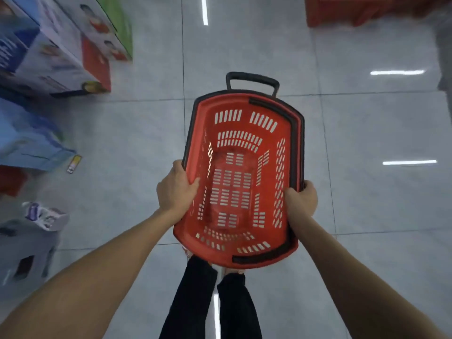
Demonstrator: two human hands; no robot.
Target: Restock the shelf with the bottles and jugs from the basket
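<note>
A red plastic basket (pixel 288 152) with slotted walls, a black rim and a black pull handle (pixel 252 78) at its far end is held above the tiled floor in front of me. Nothing lies inside it; I see no bottles or jugs. My left hand (pixel 175 189) grips the basket's left rim, thumb inside the wall. My right hand (pixel 302 198) grips the right rim, fingers curled round the black edge. My legs in dark trousers show below the basket.
Stacked printed cartons (pixel 61 50) and blue packs (pixel 27 140) line the left side, with wrapped packs (pixel 41 216) lower down. A red display base (pixel 354 11) stands at the far right. Grey glossy floor tiles (pixel 367 130) spread ahead and to the right.
</note>
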